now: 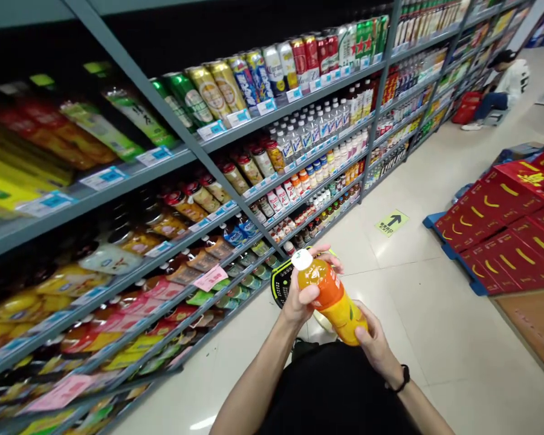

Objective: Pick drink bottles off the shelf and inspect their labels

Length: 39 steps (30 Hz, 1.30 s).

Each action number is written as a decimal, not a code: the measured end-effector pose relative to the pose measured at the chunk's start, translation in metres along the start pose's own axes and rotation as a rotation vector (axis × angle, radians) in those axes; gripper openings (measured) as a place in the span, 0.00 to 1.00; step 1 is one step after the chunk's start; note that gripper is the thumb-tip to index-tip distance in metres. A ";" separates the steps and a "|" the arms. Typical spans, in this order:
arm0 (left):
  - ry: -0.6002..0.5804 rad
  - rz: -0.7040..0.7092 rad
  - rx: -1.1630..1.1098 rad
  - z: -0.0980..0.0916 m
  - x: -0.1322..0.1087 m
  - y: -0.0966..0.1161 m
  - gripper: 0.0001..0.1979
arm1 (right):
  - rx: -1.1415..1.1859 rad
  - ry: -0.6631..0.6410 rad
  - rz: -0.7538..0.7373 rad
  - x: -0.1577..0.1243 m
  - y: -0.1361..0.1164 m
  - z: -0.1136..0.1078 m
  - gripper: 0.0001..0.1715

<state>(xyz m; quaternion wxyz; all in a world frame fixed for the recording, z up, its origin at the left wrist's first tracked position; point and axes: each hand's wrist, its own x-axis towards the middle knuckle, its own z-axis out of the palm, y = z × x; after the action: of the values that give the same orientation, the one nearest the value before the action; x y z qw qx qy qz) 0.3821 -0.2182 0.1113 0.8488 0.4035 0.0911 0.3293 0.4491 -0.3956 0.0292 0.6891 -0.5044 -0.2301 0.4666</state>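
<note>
A bottle of orange juice drink (333,300) with a white cap and an orange-and-yellow label is held tilted in front of my body. My left hand (301,296) wraps round its neck end, thumb across the front and fingers behind the cap. Near the base, my right hand (375,338) grips the bottle's lower side, its thumb on the label. A dark band circles my right wrist. Behind the bottle, partly hidden by my left hand, a black basket with a yellow-green rim (281,284) is low by the shelf.
Grey shelves (290,104) full of cans, bottles and packets run along the left. Red cartons (503,226) are stacked on a blue pallet (457,257) at the right. A floor arrow sticker (391,222) lies in the aisle. Farther back, a person (498,90) sits low near a red bag.
</note>
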 end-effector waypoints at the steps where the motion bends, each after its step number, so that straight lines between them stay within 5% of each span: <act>1: -0.015 0.016 0.015 -0.003 0.000 0.002 0.36 | -0.056 0.013 -0.042 0.000 0.001 -0.001 0.32; 12: 0.012 -0.001 0.018 -0.011 -0.004 0.021 0.30 | -0.548 0.266 -0.567 0.005 0.008 0.004 0.37; 22: -0.069 -0.002 0.069 -0.021 -0.008 0.026 0.28 | -0.577 0.261 -0.589 0.003 0.011 0.017 0.36; 29: -0.222 -0.047 0.063 -0.022 -0.014 0.032 0.25 | -0.753 0.355 -0.810 0.004 0.015 0.014 0.42; 35: -0.238 -0.021 0.034 -0.026 -0.018 0.030 0.23 | -0.797 0.375 -0.742 0.002 0.017 0.017 0.41; 39: -0.148 -0.062 -0.011 -0.026 -0.017 0.029 0.29 | -0.775 0.360 -0.661 0.001 0.014 0.020 0.37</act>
<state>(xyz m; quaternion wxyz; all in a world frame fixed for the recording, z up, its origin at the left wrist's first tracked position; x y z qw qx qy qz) 0.3443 -0.1997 0.1138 0.8653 0.4189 0.0386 0.2724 0.4282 -0.3846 0.0242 0.5912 -0.6945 -0.4100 0.0118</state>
